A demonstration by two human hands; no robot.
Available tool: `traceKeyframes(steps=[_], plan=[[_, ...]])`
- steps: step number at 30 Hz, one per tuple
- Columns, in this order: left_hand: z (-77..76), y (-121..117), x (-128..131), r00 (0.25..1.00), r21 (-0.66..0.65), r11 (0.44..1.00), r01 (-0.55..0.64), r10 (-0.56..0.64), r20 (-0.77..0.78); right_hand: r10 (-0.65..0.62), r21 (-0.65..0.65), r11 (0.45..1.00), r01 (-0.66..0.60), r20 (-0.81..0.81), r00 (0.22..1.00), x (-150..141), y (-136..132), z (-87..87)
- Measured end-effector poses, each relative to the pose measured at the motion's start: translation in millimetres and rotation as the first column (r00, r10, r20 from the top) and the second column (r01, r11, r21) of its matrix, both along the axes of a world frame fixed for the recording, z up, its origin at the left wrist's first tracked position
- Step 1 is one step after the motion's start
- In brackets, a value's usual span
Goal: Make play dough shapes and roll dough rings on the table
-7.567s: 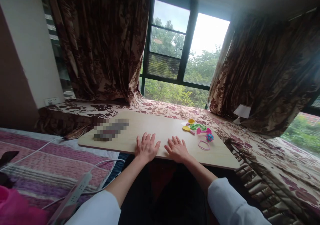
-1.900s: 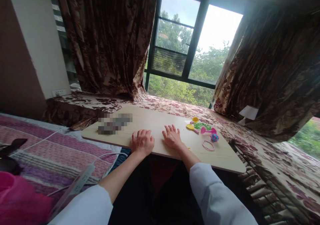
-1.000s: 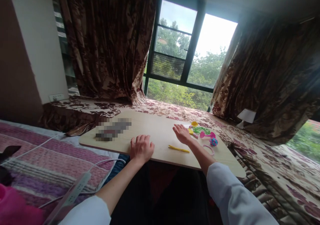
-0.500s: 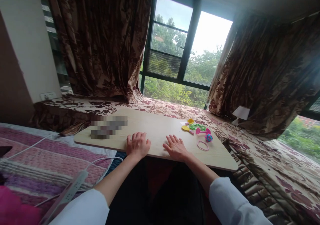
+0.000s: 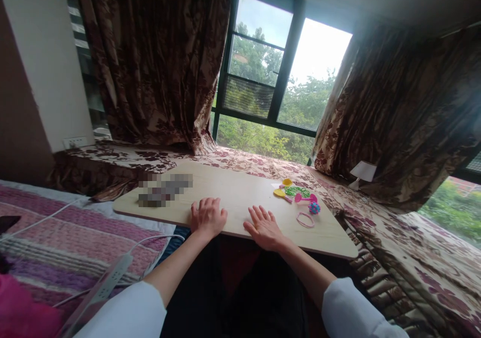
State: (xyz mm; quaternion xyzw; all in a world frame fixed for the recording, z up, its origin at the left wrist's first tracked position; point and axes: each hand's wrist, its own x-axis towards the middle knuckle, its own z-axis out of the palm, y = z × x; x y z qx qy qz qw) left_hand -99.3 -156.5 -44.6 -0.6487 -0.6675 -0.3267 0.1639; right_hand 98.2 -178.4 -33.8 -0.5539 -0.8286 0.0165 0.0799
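My left hand (image 5: 208, 217) rests palm down at the near edge of the pale wooden table (image 5: 233, 187), fingers a little bent and holding nothing. Flat on the same edge lies my right hand (image 5: 263, 227), its fingers spread and empty. To the right of it are a pink ring (image 5: 305, 220), a blue-and-pink knobbly ball (image 5: 314, 208) and a pink dumbbell-shaped toy (image 5: 305, 198). Behind these sit a tangle of green string or beads (image 5: 296, 192) and two yellow-headed items, one nearer (image 5: 279, 192) and one farther (image 5: 287, 182). Neither hand touches them.
A pixelated patch (image 5: 163, 191) hides something on the table's left. A power strip (image 5: 112, 278) with white cables lies on the striped bedding (image 5: 75, 237) at left. A small white lamp (image 5: 363, 171) stands on the floral-covered sill, below the curtains (image 5: 391, 102) and window.
The view has shifted very slightly. My right hand has moved a touch to the left; my left hand and the toys look the same.
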Motion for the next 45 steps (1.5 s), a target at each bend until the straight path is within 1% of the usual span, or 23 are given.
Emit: traceKeyframes(steps=[1, 3, 8, 10, 11, 12, 14, 18, 20, 21, 23, 27, 30, 32, 34, 38, 40, 42, 45], plan=[[0.1, -0.2, 0.4, 1.000, 0.001, 1.000, 0.001, -0.001, -0.002, 0.004, -0.002, 1.000, -0.004, -0.005, 1.000, 0.1, -1.3, 0.3], [-0.1, -0.2, 0.8, 1.000, 0.003, 1.000, 0.002, -0.002, -0.009, -0.028, -0.030, 0.999, 0.028, -0.004, 1.000, -0.1, 6.0, 3.5], [-3.1, 2.3, -0.5, 1.000, 0.009, 1.000, 0.010, -0.009, -0.022, -0.179, -0.080, 0.980, 0.180, 0.018, 0.984, 0.2, 53.7, 15.1], [-4.2, 3.4, -1.3, 1.000, 0.015, 1.000, 0.019, -0.019, -0.019, -0.208, -0.082, 0.975, 0.208, 0.014, 0.978, 0.5, 65.7, 16.3], [-4.5, 3.8, -1.6, 1.000, 0.017, 1.000, 0.021, -0.021, -0.017, -0.210, -0.079, 0.974, 0.210, 0.013, 0.978, 0.4, 67.2, 15.9], [-4.7, 4.0, -1.7, 1.000, 0.018, 1.000, 0.021, -0.021, -0.014, -0.205, -0.076, 0.976, 0.206, 0.014, 0.979, 0.1, 65.5, 14.9], [-4.4, 3.9, -1.5, 1.000, 0.017, 1.000, 0.018, -0.018, -0.007, -0.171, -0.072, 0.982, 0.173, 0.020, 0.985, -0.6, 53.5, 11.4], [-3.0, 2.6, -0.7, 1.000, 0.021, 1.000, 0.019, -0.019, 0.006, -0.033, -0.023, 0.999, 0.034, 0.022, 0.999, -1.6, 17.6, 1.4], [-2.7, 2.0, -0.6, 1.000, 0.024, 0.999, 0.021, -0.021, 0.005, 0.006, 0.013, 1.000, -0.007, 0.017, 1.000, -1.6, 8.3, -1.7], [-2.7, 1.9, -0.6, 1.000, 0.025, 0.999, 0.022, -0.022, 0.002, 0.004, 0.017, 1.000, -0.004, 0.016, 1.000, -1.6, 7.9, -2.0], [-3.2, 2.0, -0.8, 1.000, 0.023, 0.999, 0.023, -0.023, -0.006, -0.042, -0.005, 0.999, 0.042, 0.027, 0.999, -1.6, 16.1, 0.1], [-5.0, 3.7, -1.1, 1.000, 0.011, 1.000, 0.017, -0.017, -0.021, -0.177, -0.054, 0.982, 0.180, 0.055, 0.983, -0.6, 52.7, 9.3], [-5.7, 5.1, -1.3, 1.000, 0.003, 1.000, 0.014, -0.014, -0.026, -0.222, -0.067, 0.972, 0.225, 0.052, 0.974, 0.1, 70.7, 13.4], [-5.3, 5.3, -1.6, 1.000, 0.002, 1.000, 0.015, -0.015, -0.024, -0.216, -0.072, 0.973, 0.220, 0.056, 0.975, -0.4, 67.9, 13.0], [-4.4, 4.7, -2.0, 1.000, 0.004, 1.000, 0.018, -0.018, -0.018, -0.169, -0.072, 0.982, 0.173, 0.059, 0.984, -1.6, 53.4, 9.8], [-2.4, 2.2, -2.0, 1.000, 0.014, 1.000, 0.025, -0.024, -0.004, 0.020, -0.005, 1.000, -0.020, 0.033, 0.999, -3.2, 13.0, -1.4], [-2.1, 1.2, -1.4, 1.000, 0.019, 0.999, 0.027, -0.027, -0.003, 0.072, 0.020, 0.997, -0.072, 0.019, 0.997, -3.4, 3.0, -4.9], [-2.3, 0.9, -0.8, 1.000, 0.021, 0.999, 0.028, -0.028, -0.008, 0.050, 0.001, 0.999, -0.050, 0.017, 0.999, -3.4, 6.5, -3.9], [-3.3, 1.9, -0.4, 0.999, 0.020, 0.999, 0.028, -0.027, -0.022, -0.076, -0.065, 0.995, 0.078, 0.038, 0.996, -2.5, 32.4, 4.3]])
